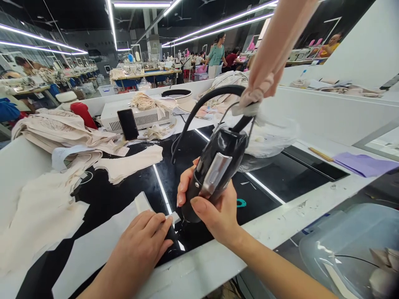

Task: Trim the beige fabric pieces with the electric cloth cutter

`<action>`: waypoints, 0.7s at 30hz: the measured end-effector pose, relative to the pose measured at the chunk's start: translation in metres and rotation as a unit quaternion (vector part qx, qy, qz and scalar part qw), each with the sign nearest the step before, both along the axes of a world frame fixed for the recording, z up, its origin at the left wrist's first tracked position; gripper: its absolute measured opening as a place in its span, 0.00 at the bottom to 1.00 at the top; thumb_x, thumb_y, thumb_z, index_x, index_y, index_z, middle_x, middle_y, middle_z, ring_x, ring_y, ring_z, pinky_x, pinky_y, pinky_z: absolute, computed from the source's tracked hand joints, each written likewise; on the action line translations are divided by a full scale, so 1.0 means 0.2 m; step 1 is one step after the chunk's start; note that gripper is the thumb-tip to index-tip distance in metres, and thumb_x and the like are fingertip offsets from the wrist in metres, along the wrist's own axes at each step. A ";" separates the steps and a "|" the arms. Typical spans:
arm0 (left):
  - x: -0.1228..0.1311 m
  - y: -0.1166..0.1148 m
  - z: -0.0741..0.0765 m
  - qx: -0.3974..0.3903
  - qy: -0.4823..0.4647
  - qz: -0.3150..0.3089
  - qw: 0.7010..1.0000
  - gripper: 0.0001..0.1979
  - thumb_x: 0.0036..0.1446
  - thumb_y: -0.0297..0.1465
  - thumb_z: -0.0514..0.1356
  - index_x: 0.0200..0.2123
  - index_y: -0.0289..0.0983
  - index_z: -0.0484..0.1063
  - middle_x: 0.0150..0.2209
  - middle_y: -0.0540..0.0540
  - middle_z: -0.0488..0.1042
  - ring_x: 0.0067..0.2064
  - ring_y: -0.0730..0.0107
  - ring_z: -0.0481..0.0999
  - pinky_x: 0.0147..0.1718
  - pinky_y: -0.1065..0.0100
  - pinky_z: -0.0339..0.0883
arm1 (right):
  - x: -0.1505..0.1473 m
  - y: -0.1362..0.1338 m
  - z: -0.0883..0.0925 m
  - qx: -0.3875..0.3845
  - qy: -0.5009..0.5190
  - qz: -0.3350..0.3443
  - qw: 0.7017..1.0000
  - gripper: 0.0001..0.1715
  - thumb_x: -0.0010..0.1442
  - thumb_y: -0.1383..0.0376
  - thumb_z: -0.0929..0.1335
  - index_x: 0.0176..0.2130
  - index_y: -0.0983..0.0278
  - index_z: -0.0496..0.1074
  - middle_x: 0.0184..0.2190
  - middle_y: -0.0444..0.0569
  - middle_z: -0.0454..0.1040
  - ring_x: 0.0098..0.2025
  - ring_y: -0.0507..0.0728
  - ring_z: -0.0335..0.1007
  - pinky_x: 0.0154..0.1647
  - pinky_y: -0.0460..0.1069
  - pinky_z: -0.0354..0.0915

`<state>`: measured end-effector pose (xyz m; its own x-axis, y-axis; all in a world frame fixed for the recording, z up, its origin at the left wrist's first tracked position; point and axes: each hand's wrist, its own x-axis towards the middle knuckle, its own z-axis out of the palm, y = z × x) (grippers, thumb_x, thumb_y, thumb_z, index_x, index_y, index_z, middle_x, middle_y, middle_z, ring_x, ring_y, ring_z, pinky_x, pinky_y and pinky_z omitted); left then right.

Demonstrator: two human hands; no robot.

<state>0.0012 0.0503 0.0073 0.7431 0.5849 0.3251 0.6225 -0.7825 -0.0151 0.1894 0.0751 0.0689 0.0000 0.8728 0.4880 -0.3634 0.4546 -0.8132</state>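
Observation:
My right hand is wrapped round a black corded hand tool with a metal lever on its side. The tool is tilted, its lower end close above the black glass tabletop, and a knotted beige fabric strip holds its top from above. A thick black cable curves away to the left. My left hand lies palm down with fingers extended, pressing on a white flat piece, perhaps fabric or paper. The piece's narrow end lies near the tool's tip, which is partly hidden.
Beige fabric pieces pile up on the left. Behind stand a phone and a white vented box. Clear plastic, a teal ring-shaped item and purple cloth lie to the right. People work at sewing tables farther back.

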 end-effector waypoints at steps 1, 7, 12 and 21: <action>0.00 0.00 0.00 -0.009 -0.002 0.002 1.000 0.15 0.72 0.31 0.49 0.58 0.33 0.65 0.46 0.40 0.73 0.45 0.55 0.75 0.44 0.56 0.73 | 0.01 0.01 0.00 0.008 -0.012 -0.012 1.000 0.29 0.55 0.50 0.76 0.45 0.55 0.59 0.31 0.39 0.71 0.25 0.51 0.68 0.26 0.48 0.68; 0.00 0.00 0.00 -0.079 -0.024 0.004 0.997 0.19 0.70 0.29 0.55 0.61 0.34 0.61 0.50 0.41 0.72 0.49 0.57 0.72 0.50 0.56 0.72 | 0.10 0.05 0.05 0.073 -0.133 -0.141 0.978 0.21 0.60 0.51 0.73 0.45 0.57 0.64 0.36 0.44 0.72 0.35 0.55 0.72 0.36 0.52 0.73; 0.00 0.00 -0.01 -0.112 -0.050 0.004 0.992 0.19 0.70 0.28 0.53 0.62 0.36 0.62 0.51 0.41 0.71 0.52 0.58 0.71 0.51 0.56 0.72 | 0.21 0.04 0.00 0.100 -0.253 -0.275 0.922 0.24 0.63 0.59 0.71 0.57 0.58 0.67 0.48 0.51 0.70 0.48 0.61 0.69 0.49 0.57 0.70; 0.01 0.00 -0.01 -0.105 -0.062 0.000 0.993 0.18 0.68 0.27 0.54 0.60 0.34 0.63 0.50 0.41 0.71 0.51 0.56 0.71 0.50 0.55 0.73 | 0.32 -0.22 -0.21 0.234 -0.493 -0.229 0.806 0.26 0.61 0.79 0.63 0.54 0.59 0.73 0.41 0.50 0.73 0.44 0.59 0.70 0.43 0.54 0.68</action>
